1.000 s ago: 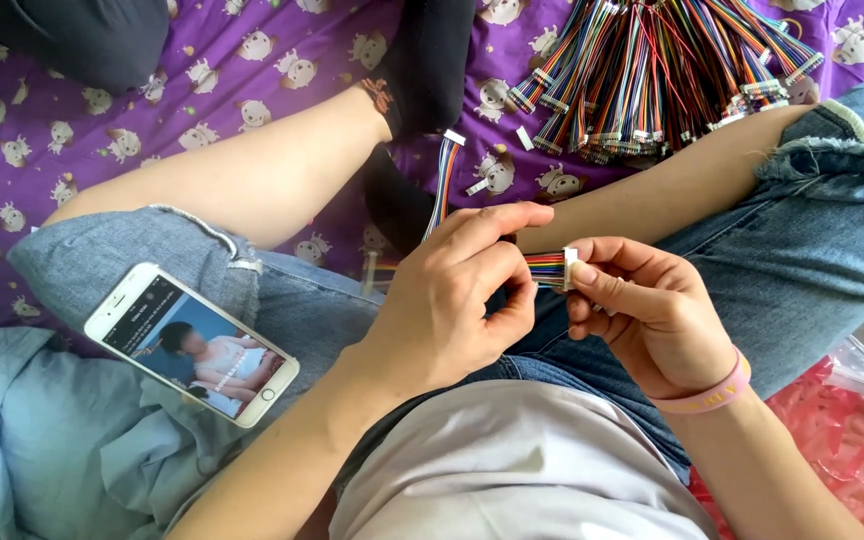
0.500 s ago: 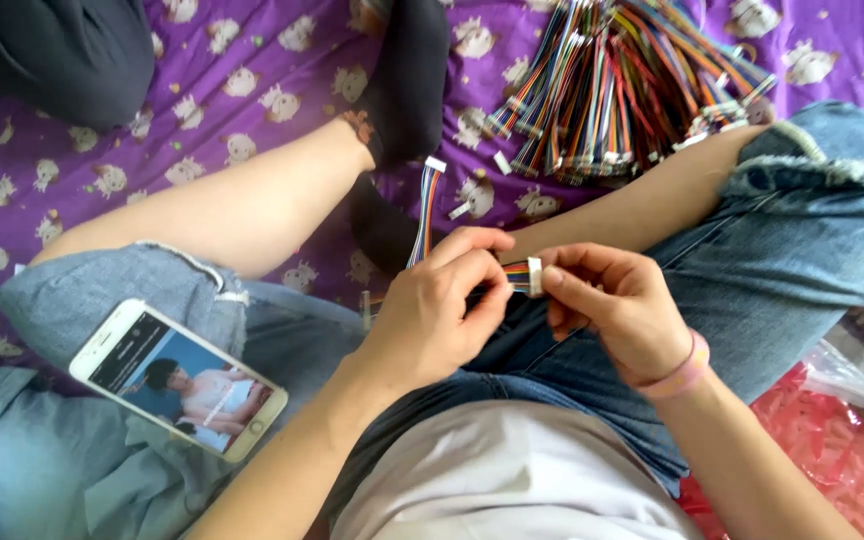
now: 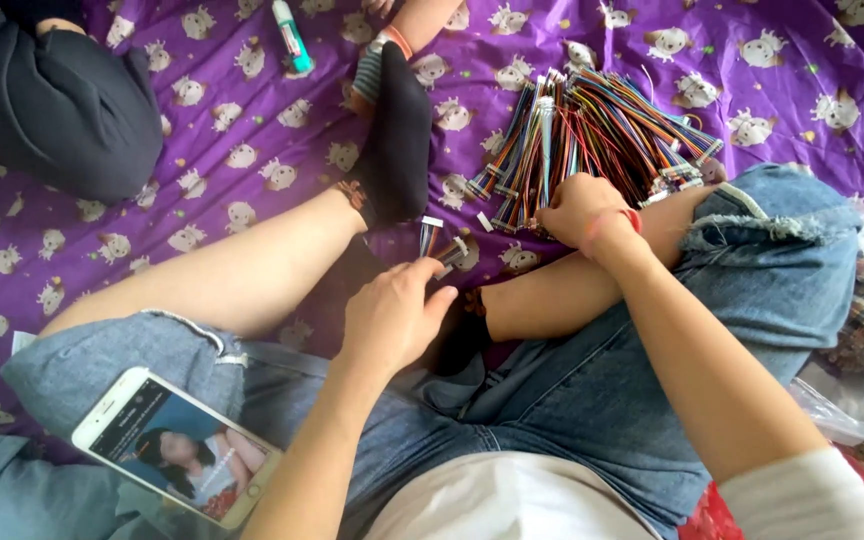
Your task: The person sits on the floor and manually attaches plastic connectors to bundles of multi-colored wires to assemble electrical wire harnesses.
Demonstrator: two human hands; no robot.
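Nearest, at the lower left of the frame, one smartphone (image 3: pixel 174 448) lies on the person's denim-covered thigh with its screen lit. Above it, at frame centre, the left hand (image 3: pixel 389 318) is curled, its fingertips pinching one short ribbon cable (image 3: pixel 436 246) with white connector ends; the cable's long axis runs roughly up-frame, away from the body, and its far end rests on the purple patterned sheet (image 3: pixel 252 110). To the right and slightly further up, the right hand (image 3: pixel 580 207), a pink band at its wrist, is closed over the near edge of the pile of multicoloured cables (image 3: pixel 592 135); whether it grips one cable or several cannot be told. The pile lies up-frame and right of the left hand, touching the right hand only, so the right hand is the nearer one. The pile's strands run mostly up-and-down in the frame and fan out at the far end; there are too many to count. Left of the pile, one foot in a black sock (image 3: pixel 395 140) rests on the sheet. Furthest, at the top edge, lies one green-capped tube (image 3: pixel 292 34), and at the upper left one dark garment (image 3: pixel 52 100).
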